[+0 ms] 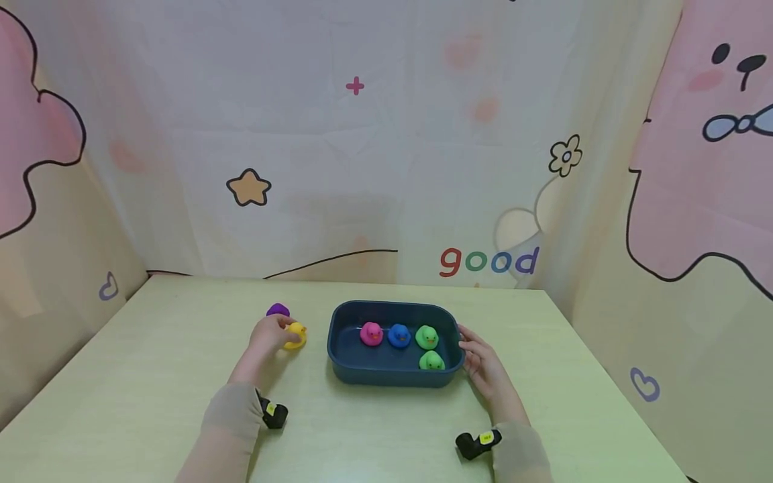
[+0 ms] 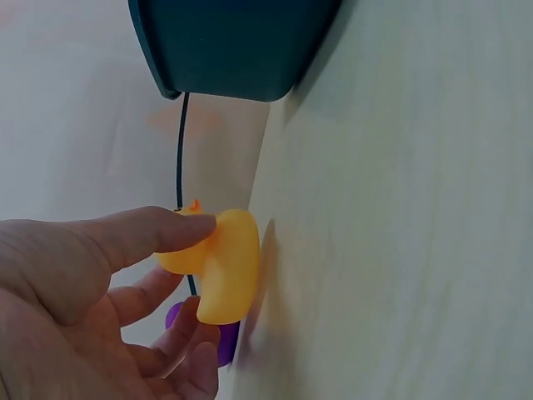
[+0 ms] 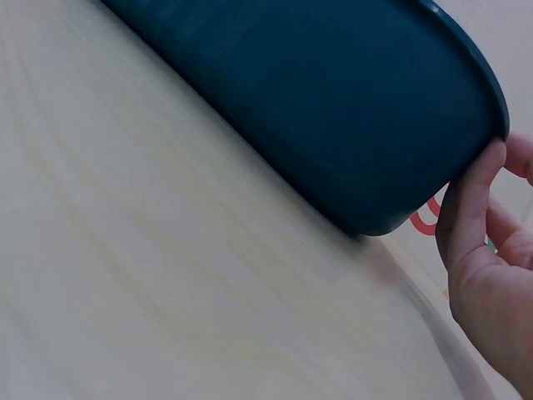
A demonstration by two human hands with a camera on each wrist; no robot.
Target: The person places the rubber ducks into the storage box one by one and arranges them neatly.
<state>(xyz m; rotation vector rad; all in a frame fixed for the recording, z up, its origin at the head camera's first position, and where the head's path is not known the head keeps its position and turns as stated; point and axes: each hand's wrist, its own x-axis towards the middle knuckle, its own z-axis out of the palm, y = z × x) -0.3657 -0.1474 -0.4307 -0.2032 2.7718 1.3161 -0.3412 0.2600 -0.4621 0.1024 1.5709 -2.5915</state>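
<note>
In the head view, my left hand (image 1: 270, 334) pinches a yellow toy duck (image 1: 296, 335) between thumb and fingers, left of a dark blue bin (image 1: 395, 377). The left wrist view shows the thumb across the yellow duck (image 2: 229, 271), whose rounded body faces the camera. A purple toy duck (image 1: 278, 309) is just behind that hand, partly hidden by it. My right hand (image 1: 488, 367) touches the bin's right end from outside; in the right wrist view its thumb rests against the bin's wall (image 3: 333, 108). Inside the bin sit a pink duck (image 1: 371, 334), a blue duck (image 1: 399, 336) and two green ducks (image 1: 427, 337).
The bin stands on a pale wood-grain table (image 1: 362, 436). A printed cloth backdrop (image 1: 302, 134) rises behind the table and along both sides. Black wrist cameras are strapped at the left sleeve (image 1: 232, 409) and the right sleeve (image 1: 522, 449).
</note>
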